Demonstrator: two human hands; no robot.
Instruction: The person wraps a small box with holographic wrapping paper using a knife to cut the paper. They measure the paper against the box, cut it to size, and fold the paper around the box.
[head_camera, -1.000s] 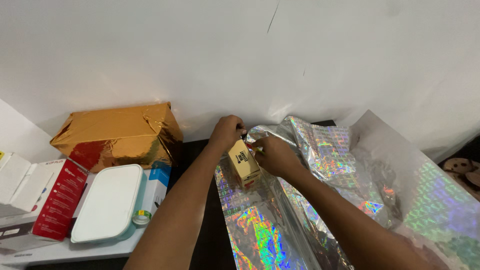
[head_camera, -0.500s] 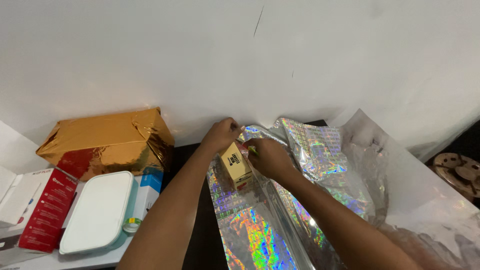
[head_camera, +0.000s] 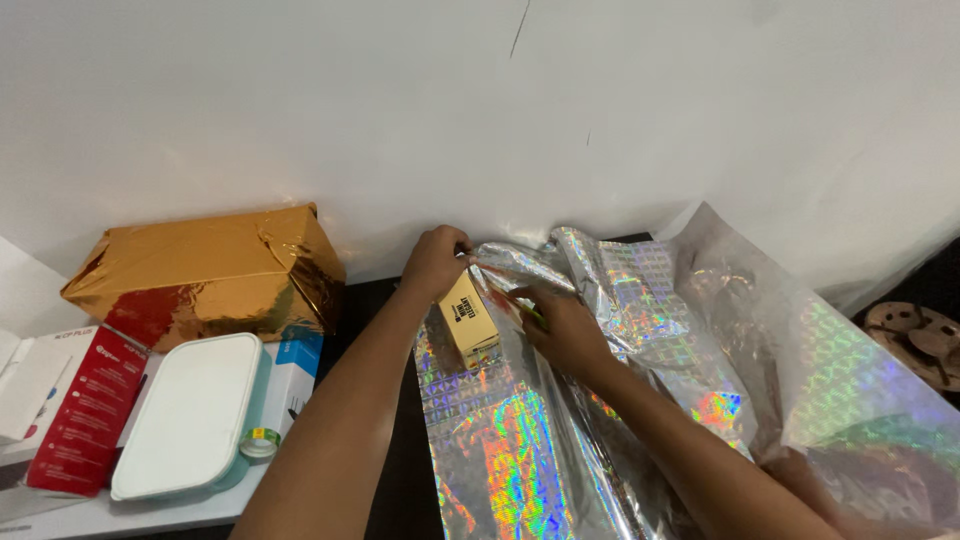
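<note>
The left hand curls its fingers over the far top edge of the small yellow box, gripping it together with a fold of holographic silver wrapping paper. The right hand presses narrowed fingers against the box's right side, on the sheet. The box stands tilted on the foil near the wall. The slick, creased paper could slide or tear if pulled unevenly, letting the box tip toward the gold-wrapped parcel.
</note>
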